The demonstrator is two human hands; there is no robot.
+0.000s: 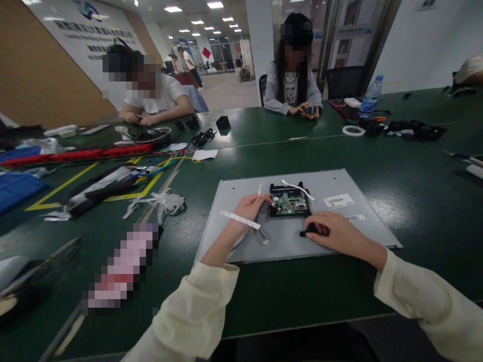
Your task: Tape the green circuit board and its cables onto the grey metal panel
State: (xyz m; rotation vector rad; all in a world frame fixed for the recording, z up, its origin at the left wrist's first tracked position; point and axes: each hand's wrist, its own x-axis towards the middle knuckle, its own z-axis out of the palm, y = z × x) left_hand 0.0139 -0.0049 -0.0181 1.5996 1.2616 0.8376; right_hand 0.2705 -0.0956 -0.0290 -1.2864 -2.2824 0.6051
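A grey metal panel (249, 246) lies flat on the dark green table before me. Near its middle sits a green circuit board (290, 202) in a black plastic frame (290, 189). My left hand (251, 208) is closed, its fingertips pressed together at the board's left edge; what they pinch is hidden. A white strip (240, 219) crosses that wrist. Below the frame's right corner, my right hand (335, 231) has its fingers around a small black part (311, 230), mostly covered by them. Another white strip (298, 188) lies across the frame's top. Grey cables (264, 236) rest below the board.
Left of the panel lie tangled white strips (166, 203), a blurred pink object (124, 264) and a silver-black device (101, 188) with coloured wires. Two people sit across the table. A water bottle (372, 98) and white tape roll (353, 130) stand far right.
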